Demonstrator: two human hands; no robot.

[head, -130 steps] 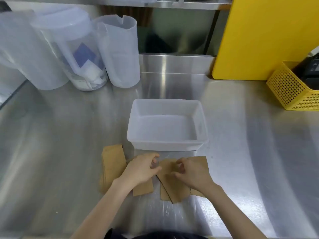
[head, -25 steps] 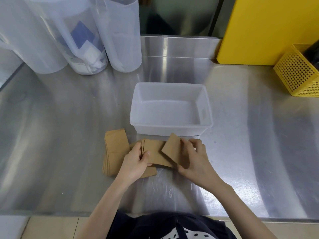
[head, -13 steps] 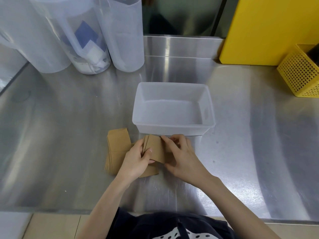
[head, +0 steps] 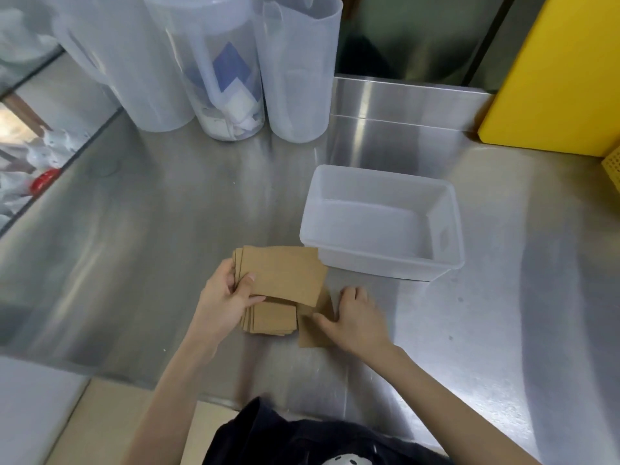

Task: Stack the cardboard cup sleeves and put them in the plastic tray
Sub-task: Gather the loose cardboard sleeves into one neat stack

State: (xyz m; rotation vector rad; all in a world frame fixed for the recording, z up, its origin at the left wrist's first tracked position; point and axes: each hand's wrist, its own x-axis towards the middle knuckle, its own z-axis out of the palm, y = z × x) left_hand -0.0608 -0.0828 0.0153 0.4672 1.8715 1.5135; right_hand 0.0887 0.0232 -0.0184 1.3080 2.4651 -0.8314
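My left hand (head: 224,302) grips a flat bundle of brown cardboard cup sleeves (head: 284,274) by its left end, held above a second pile of sleeves (head: 273,318) lying on the steel counter. My right hand (head: 357,318) rests with fingers bent on a loose sleeve (head: 310,332) that lies flat just right of that pile. The translucent plastic tray (head: 385,266) stands empty a little beyond and to the right of both hands.
Three tall translucent plastic jugs (head: 295,72) stand at the back left of the steel counter (head: 151,229). A yellow board (head: 557,75) leans at the back right, with a yellow basket's edge (head: 612,169) beside it. The counter's front edge runs close to my body.
My left hand has lifted the gathered sleeves over the left pile. My right hand let go of that bundle and dropped onto the loose sleeve on the counter. The view has shifted left.
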